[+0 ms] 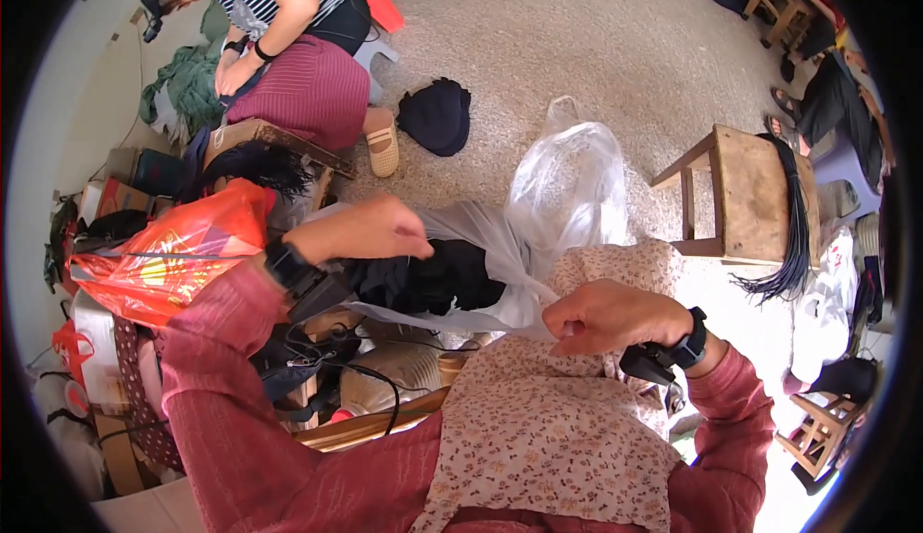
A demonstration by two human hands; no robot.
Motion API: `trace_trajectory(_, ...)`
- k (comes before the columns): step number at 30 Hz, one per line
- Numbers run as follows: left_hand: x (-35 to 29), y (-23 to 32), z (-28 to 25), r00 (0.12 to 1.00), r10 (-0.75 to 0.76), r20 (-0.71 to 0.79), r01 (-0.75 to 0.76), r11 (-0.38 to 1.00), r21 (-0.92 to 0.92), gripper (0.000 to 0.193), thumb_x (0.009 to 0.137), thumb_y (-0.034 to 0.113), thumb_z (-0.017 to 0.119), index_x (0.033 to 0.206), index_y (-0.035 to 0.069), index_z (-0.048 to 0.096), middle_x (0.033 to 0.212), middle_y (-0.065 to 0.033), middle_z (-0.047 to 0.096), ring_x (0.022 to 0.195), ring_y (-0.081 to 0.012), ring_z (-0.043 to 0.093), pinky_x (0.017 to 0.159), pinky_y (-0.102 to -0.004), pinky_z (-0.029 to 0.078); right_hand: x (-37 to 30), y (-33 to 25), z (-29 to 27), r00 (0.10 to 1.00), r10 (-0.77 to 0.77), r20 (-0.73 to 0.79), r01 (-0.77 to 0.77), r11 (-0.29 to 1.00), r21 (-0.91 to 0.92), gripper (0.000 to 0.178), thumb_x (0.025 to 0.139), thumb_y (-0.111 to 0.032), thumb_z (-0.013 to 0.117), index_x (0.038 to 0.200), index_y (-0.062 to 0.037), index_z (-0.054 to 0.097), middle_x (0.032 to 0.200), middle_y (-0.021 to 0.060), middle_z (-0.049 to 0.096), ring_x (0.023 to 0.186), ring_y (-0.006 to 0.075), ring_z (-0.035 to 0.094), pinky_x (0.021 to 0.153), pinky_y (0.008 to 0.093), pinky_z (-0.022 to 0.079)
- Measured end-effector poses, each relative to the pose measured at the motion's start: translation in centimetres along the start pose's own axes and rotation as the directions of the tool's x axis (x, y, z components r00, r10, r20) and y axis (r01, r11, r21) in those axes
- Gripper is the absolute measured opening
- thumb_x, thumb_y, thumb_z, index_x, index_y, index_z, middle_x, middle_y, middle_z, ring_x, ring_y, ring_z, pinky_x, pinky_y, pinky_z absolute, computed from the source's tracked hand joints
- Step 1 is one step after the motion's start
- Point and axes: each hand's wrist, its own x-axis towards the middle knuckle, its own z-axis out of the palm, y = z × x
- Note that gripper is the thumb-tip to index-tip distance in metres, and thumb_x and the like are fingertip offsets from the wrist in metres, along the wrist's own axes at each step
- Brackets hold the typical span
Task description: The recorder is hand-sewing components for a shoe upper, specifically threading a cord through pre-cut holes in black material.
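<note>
A clear plastic bag spreads across my lap and out in front of me. Bunched black cloth lies in its open mouth. My right hand is closed at the bag's near edge, pinching the plastic beside the flowered apron. My left hand is raised over the far left side of the black cloth with its fingers curled together. What those fingers hold, if anything, is too small to make out. Both wrists carry dark strapped devices.
An orange-red plastic bag sits at my left, above cables and a wooden frame. A wooden stool with a bundle of black cords stands at right. Ahead, a dark cap lies on the floor near a seated co-worker handling cloth.
</note>
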Motion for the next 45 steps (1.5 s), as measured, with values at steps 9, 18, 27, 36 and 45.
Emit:
trace_trajectory(9, 5.3, -16.4, 10.9, 0.875, -0.406, 0.263, 0.285, 0.872, 0.398, 0.049, 0.079, 0.043, 0.071, 0.102, 0.001, 0.071, 0.1, -0.0252, 0.068, 0.096, -0.0414, 0.064, 0.084, -0.0454, 0.049, -0.5, 0.7, 0.0, 1.0, 0.019, -0.007, -0.019, 1.0, -0.004, 0.023, 0.088, -0.025, 0.069, 0.078, -0.0073, 0.057, 0.067, 0.0098, 0.057, 0.063, 0.0263, 0.059, 0.057, 0.0382, 0.041)
trace_trajectory(18, 3.7, -21.7, 12.6, 0.804, -0.586, 0.103, 0.589, 0.808, 0.003, 0.09, 0.06, 0.062, 0.081, 0.129, 0.009, 0.06, 0.13, -0.018, 0.06, 0.122, -0.0342, 0.054, 0.102, -0.04, 0.042, -0.8, 1.7, -0.8, 1.0, -0.011, -0.025, 0.012, 1.0, 0.019, 0.022, 0.089, -0.026, 0.067, 0.083, -0.007, 0.059, 0.07, 0.0108, 0.06, 0.066, 0.0279, 0.062, 0.058, 0.0385, 0.043)
trace_trajectory(27, 3.3, -19.4, 18.2, 0.816, -0.416, 0.401, 0.56, 0.74, -0.372, 0.089, 0.069, 0.065, 0.075, 0.131, 0.004, 0.059, 0.129, -0.0122, 0.063, 0.125, -0.027, 0.052, 0.106, -0.0339, 0.037, 0.2, 0.4, -1.6, 0.995, 0.088, 0.057, -0.088, 0.996, 0.008, 0.023, 0.089, -0.026, 0.065, 0.081, -0.0062, 0.055, 0.071, 0.0127, 0.059, 0.069, 0.0334, 0.06, 0.061, 0.0424, 0.042)
trace_trajectory(36, 4.5, -12.1, 15.1, 0.557, -0.551, 0.621, 0.83, 0.355, -0.429, 0.091, 0.074, 0.075, 0.064, 0.129, 0.002, 0.058, 0.125, -0.0179, 0.062, 0.113, -0.032, 0.061, 0.094, -0.0385, 0.046, 0.3, 1.7, -1.0, 0.999, 0.043, -0.013, -0.041, 0.995, 0.087, 0.022, 0.092, -0.025, 0.065, 0.083, -0.0058, 0.059, 0.068, 0.0096, 0.06, 0.062, 0.0245, 0.06, 0.057, 0.0369, 0.042)
trace_trajectory(45, 5.1, -13.8, 17.9, 0.956, 0.236, 0.175, -0.263, 0.952, 0.155, 0.066, 0.063, 0.02, 0.072, 0.125, 0.004, 0.056, 0.136, -0.0185, 0.05, 0.126, -0.0358, 0.049, 0.099, -0.0433, 0.044, 0.9, 0.8, -2.0, 0.996, 0.085, -0.02, -0.083, 0.994, 0.069, 0.025, 0.093, -0.027, 0.065, 0.084, -0.0052, 0.057, 0.064, 0.0086, 0.055, 0.058, 0.0199, 0.055, 0.055, 0.0353, 0.04)
